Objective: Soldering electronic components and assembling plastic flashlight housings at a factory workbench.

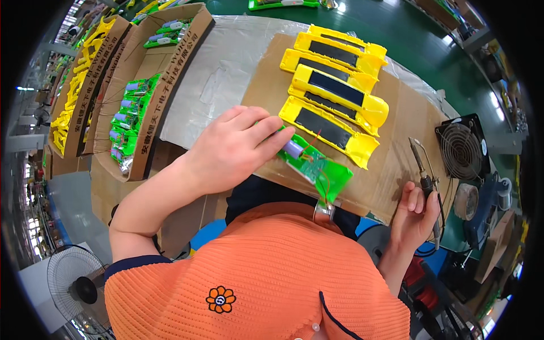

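My left hand [232,148] is closed around one end of a green plastic housing [339,180], tilted over the near edge of the table. In the housing sit a purple cylindrical cell [293,149] and a small circuit board, with thin red wires rising from it. A soldering iron [425,184] is in my right hand [416,218], its tip pointing up and away, apart from the housing. Beyond the housing lie several yellow shells [362,148] with dark rectangular panels, in a slanting row on a cardboard sheet [405,122].
At the left, one long cardboard box [170,85] contains several green housings with cells; another box [93,96] holds yellow frames. A black fan with a round grille [462,150] stands at the right, near a tape roll [466,201]. A larger fan [76,286] is at lower left.
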`<state>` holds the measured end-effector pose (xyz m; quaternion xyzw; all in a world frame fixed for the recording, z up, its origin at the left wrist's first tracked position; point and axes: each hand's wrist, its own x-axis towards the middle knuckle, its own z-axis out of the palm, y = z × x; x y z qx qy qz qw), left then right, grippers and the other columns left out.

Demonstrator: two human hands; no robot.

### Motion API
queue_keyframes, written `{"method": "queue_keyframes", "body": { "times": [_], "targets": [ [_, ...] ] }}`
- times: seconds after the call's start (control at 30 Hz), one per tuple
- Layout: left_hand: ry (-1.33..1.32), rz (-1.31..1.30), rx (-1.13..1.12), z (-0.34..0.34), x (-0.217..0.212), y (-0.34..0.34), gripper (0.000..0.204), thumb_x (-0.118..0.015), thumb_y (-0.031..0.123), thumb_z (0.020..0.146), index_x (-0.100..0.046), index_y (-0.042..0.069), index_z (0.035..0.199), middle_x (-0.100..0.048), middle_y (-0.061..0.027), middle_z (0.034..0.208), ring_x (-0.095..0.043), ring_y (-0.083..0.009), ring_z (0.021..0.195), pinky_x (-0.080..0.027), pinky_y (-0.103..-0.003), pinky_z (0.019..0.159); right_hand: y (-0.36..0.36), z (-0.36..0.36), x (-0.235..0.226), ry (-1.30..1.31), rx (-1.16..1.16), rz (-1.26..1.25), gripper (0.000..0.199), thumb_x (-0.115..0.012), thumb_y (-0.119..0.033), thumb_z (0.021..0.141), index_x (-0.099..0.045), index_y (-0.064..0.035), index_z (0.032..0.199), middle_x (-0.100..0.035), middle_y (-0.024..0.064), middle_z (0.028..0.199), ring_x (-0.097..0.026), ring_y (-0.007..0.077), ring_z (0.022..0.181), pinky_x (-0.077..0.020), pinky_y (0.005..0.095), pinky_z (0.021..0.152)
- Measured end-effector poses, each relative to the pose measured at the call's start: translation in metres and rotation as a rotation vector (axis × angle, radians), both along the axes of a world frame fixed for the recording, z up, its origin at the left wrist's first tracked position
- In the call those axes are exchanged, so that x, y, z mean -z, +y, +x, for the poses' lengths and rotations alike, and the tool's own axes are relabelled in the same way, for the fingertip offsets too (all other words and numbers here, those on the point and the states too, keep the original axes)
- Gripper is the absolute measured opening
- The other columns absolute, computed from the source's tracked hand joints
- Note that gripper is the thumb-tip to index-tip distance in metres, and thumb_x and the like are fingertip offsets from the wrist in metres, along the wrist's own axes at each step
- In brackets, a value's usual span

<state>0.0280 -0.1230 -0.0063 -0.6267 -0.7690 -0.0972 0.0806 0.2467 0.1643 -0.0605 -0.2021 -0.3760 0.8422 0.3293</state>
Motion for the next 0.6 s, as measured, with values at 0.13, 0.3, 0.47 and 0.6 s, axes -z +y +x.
{"method": "queue_keyframes", "body": {
  "times": [0.13, 0.3, 0.47, 0.6],
  "targets": [
    [-0.028, -0.013, -0.014, -0.002, 0.001, 0.013, 0.054, -0.076, 0.018, 0.074, -0.062, 0.01, 0.125, -0.058, -0.0069, 0.114, -0.057, -0.026, 0.103, -0.047, -0.043, 0.087, 0.0, 0.003, -0.001, 0.058, -0.014, -0.008, 0.028, -0.049, -0.019, 0.104, -0.049, -0.007, 0.079, -0.035, -0.0019, 0.06, -0.041, 0.011, 0.063, -0.0439, 0.0358, 0.101],
    [-0.327, 0.205, -0.136, 0.01, 0.006, 0.031, 0.039, -0.075, 0.013, 0.082, -0.065, 0.005, 0.119, -0.06, -0.0072, 0.109, -0.06, -0.0265, 0.095, -0.05, -0.037, 0.079, -0.011, 0.017, -0.007, 0.067, -0.095, 0.111, 0.013, -0.055, -0.017, 0.098, -0.046, -0.0077, 0.102, -0.038, -0.0013, 0.056, -0.047, 0.0148, 0.052, -0.0456, 0.0451, 0.103],
    [-0.697, 0.227, -0.134, 0.017, 0.013, 0.044, 0.025, -0.074, 0.01, 0.084, -0.07, 0.003, 0.108, -0.063, -0.0074, 0.098, -0.063, -0.0227, 0.088, -0.051, -0.033, 0.074, -0.038, 0.007, -0.013, -0.011, -0.238, 0.176, 0.021, -0.059, -0.013, 0.093, -0.042, -0.0066, 0.102, -0.04, 0.0001, 0.056, -0.047, 0.015, 0.045, -0.0533, 0.0475, 0.09],
    [-0.841, 0.164, -0.115, 0.014, 0.006, 0.039, 0.021, -0.073, 0.011, 0.086, -0.071, 0.003, 0.105, -0.065, -0.008, 0.101, -0.065, -0.0213, 0.091, -0.053, -0.033, 0.077, -0.039, 0.004, -0.013, -0.126, -0.325, 0.193, 0.025, -0.06, -0.013, 0.092, -0.041, -0.0067, 0.106, -0.045, 0.0034, 0.058, -0.046, 0.0159, 0.043, -0.0565, 0.0419, 0.078]
  ]
}}
